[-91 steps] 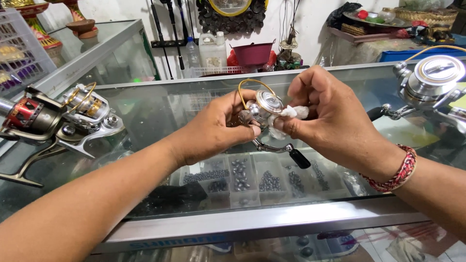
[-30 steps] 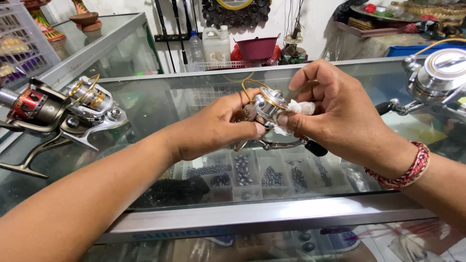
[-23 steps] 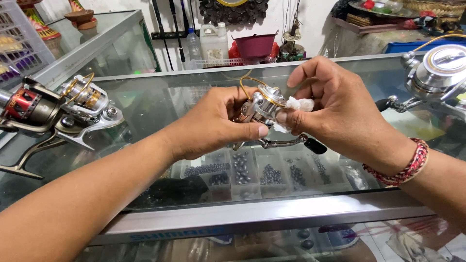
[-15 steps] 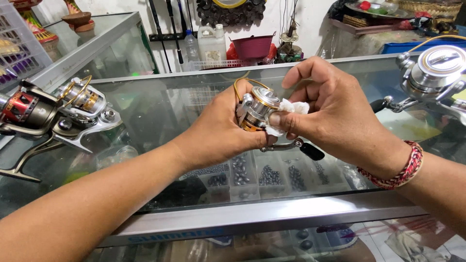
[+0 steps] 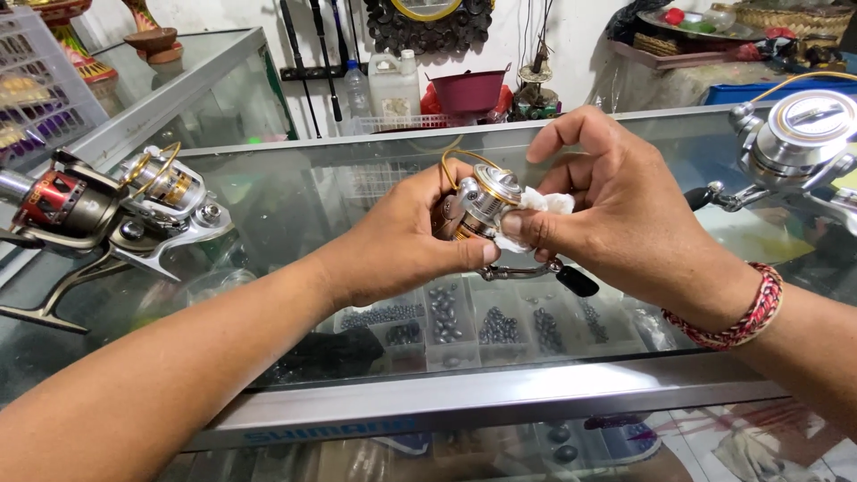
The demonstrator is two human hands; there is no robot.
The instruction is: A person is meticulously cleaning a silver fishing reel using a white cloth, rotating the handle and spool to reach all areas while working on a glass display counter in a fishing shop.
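Below, a glass counter top [image 5: 295, 205] with a metal front rail [image 5: 500, 393] ran left to right, and through it showed a compartment tray of dark sinkers [image 5: 482, 323]; a second glass case [image 5: 192, 89] met it at the far left, and the far wall held rods, a white jug [image 5: 394, 85] and a red tub [image 5: 470, 90]. Held above the middle of the counter was a small silver-and-gold fishing reel [image 5: 478, 207]. The left hand [image 5: 406, 236] was clamped around its body from the left, thumb under the spool, while the right hand [image 5: 616, 210] pinched a white wad of cloth [image 5: 536, 210] against the spool's right side, fingers closed on it. A reel with a red body [image 5: 107, 210] lay on the glass at far left, and a large silver reel [image 5: 799, 143] sat at far right; between them the glass lay open under the hands. Compared with half a second before, the gold spool face had turned more toward the camera and the cloth sat higher beside it.
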